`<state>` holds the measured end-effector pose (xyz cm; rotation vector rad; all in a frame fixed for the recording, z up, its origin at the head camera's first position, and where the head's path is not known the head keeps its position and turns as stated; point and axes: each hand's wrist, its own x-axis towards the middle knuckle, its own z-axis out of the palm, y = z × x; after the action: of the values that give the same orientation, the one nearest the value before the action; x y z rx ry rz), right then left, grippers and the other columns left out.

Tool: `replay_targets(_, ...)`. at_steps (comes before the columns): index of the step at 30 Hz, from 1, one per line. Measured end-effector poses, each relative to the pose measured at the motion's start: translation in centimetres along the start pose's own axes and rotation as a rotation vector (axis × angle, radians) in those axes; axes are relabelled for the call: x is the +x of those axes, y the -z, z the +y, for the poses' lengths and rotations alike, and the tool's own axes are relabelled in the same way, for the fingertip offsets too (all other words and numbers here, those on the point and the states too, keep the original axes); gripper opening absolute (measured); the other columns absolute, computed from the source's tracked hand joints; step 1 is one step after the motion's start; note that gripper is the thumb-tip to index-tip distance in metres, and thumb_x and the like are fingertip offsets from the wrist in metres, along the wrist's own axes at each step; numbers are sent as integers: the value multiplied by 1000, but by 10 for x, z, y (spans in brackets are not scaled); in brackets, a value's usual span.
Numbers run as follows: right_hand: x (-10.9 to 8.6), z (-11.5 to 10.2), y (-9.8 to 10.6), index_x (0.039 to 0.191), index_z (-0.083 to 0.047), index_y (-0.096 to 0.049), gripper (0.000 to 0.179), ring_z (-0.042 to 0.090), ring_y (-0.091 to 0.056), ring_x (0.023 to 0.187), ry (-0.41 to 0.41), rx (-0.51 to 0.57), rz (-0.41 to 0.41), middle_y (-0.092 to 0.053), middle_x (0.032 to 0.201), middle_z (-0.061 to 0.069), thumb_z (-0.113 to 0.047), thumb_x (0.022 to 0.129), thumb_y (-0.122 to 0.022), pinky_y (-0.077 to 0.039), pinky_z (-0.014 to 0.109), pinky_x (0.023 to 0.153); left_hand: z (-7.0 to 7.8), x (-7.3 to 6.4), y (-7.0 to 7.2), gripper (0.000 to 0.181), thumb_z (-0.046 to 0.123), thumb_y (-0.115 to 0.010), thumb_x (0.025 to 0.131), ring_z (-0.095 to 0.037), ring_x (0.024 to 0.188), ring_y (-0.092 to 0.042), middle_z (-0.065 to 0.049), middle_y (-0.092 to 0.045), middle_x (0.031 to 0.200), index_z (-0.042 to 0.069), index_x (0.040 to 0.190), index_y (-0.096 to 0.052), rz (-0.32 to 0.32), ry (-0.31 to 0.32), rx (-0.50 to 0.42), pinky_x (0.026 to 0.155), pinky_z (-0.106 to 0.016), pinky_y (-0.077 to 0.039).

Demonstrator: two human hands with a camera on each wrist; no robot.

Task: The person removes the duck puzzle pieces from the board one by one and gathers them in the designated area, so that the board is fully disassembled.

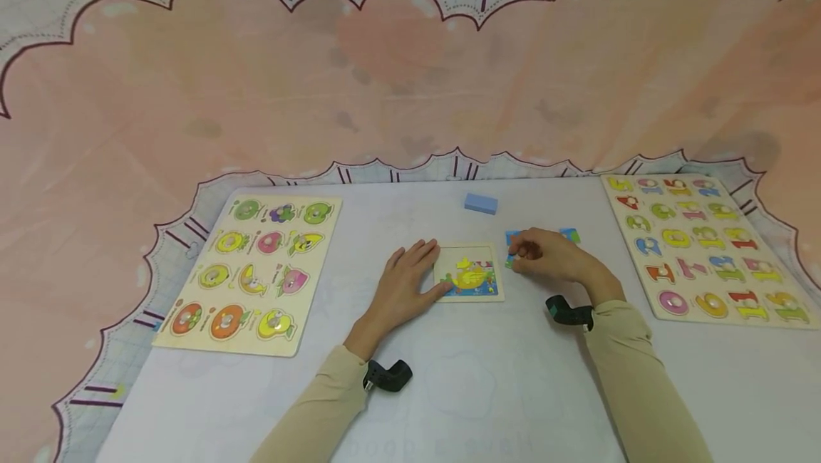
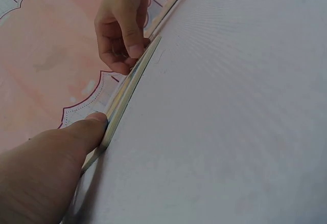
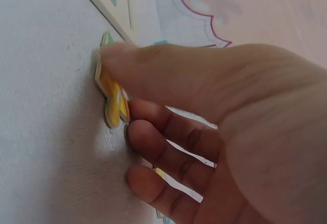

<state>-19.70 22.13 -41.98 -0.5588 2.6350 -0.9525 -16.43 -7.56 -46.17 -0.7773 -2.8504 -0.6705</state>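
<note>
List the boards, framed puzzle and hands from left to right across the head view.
Fruit board → left hand → small framed puzzle → right hand → board of colorful shapes.

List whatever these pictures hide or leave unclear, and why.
Left wrist: picture in the puzzle frame, seen nearly edge-on.
Right wrist: part of the yellow piece, covered by the right hand.
Right wrist: most of the puzzle frame, beyond the top edge.
Head: marks on the fruit board, too small.
</note>
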Motion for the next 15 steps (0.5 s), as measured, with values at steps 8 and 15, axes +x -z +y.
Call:
replay_targets(8,-2,1,0,107,-5,-61,22,19,-52,89,20,-3,-10,-60,99,7,-13,87,-67,-45,32,80,1,0,1,69,48,-61,88,-23,141,-32,-5,-41,149,8,142,-44,-13,-4,18,115,-49,-23)
replay_targets(15,-5,-1,8,107,-6,-61,19,19,-53,89,17,-10,21,-61,98,6,-14,90,-63,-46,31,80,4,4,0,69,48,-60,88,-24,141,-32,-6,-40,149,7,142,-43,-18,-16,8,115,-49,-22)
